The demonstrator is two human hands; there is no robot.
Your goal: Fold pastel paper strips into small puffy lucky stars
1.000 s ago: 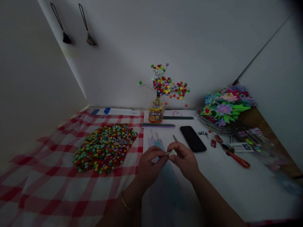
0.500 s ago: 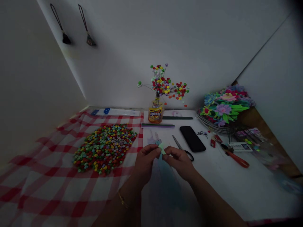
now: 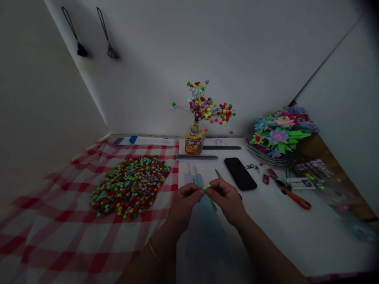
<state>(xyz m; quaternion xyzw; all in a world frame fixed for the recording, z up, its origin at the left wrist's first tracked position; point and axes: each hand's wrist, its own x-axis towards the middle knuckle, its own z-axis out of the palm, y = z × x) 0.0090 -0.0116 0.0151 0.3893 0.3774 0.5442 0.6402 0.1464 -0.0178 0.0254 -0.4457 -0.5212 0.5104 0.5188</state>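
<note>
My left hand [image 3: 184,202] and my right hand [image 3: 227,200] meet above the white table surface, fingertips almost touching. Both pinch a small pale green paper strip [image 3: 206,186], mostly covered by my thumbs and fingers. A length of it seems to hang below my right fingers. Under my hands lies a blue-tinted translucent packet [image 3: 204,221]. Just behind my right hand are scissors [image 3: 218,174], their handles largely hidden by it. On the checked cloth to the left spreads a heap of small folded paper stars [image 3: 132,185] in many colours.
A bottle [image 3: 194,144] holding stems tipped with stars stands at the back. To the right lie a black phone [image 3: 240,173], orange-handled pliers [image 3: 296,197] and a pile of fuzzy craft flowers [image 3: 280,132]. Strips of paper [image 3: 197,157] lie before the bottle.
My fingertips have come closer together, and less of the green strip shows between them. My right hand has shifted slightly up and left, covering more of the scissors.
</note>
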